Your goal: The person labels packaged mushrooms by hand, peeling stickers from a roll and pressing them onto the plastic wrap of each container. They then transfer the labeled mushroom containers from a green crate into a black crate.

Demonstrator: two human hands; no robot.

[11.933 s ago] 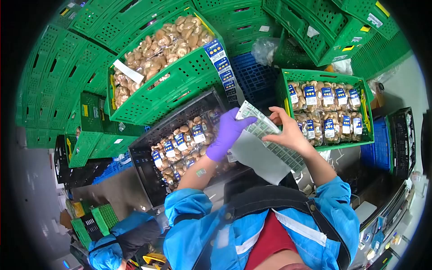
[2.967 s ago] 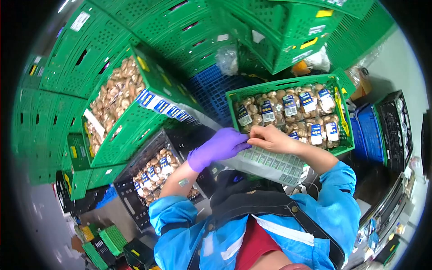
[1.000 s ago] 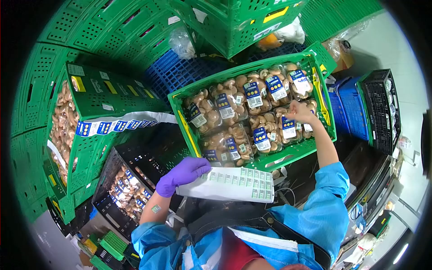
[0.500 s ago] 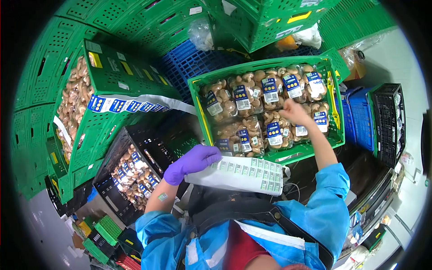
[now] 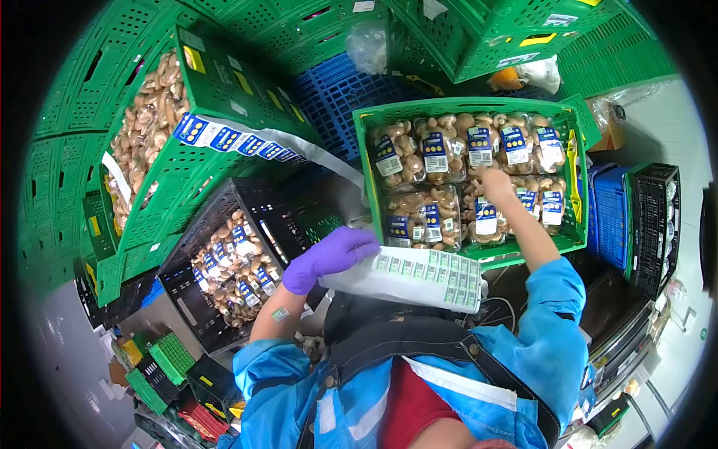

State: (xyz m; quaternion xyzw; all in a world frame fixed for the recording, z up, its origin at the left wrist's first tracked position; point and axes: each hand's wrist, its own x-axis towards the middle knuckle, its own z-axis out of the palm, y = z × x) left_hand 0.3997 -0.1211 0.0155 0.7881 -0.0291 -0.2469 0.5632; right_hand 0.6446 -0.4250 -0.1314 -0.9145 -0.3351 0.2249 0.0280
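My left hand (image 5: 333,258), in a purple glove, grips the left edge of a white sheet of small green-and-white stickers (image 5: 430,277) in front of my chest. My bare right hand (image 5: 493,187) is over the packs of mushrooms (image 5: 441,142), at the line between the back and front rows. Its fingers look drawn together, and anything small between them is hidden. The packs bear blue-and-white labels, and several also carry small green stickers. They sit in two rows inside a green crate (image 5: 471,110).
At left, a green crate (image 5: 247,112) of loose mushrooms (image 5: 149,112) has a strip of blue labels (image 5: 224,140) draped over it. Below it, a tilted black crate (image 5: 183,299) holds more packs. Stacked blue and black crates (image 5: 651,217) stand at right.
My view has shifted, so the crates appear further right. My right hand has moved slightly left and toward me relative to the packs. The left hand still holds the sticker sheet.
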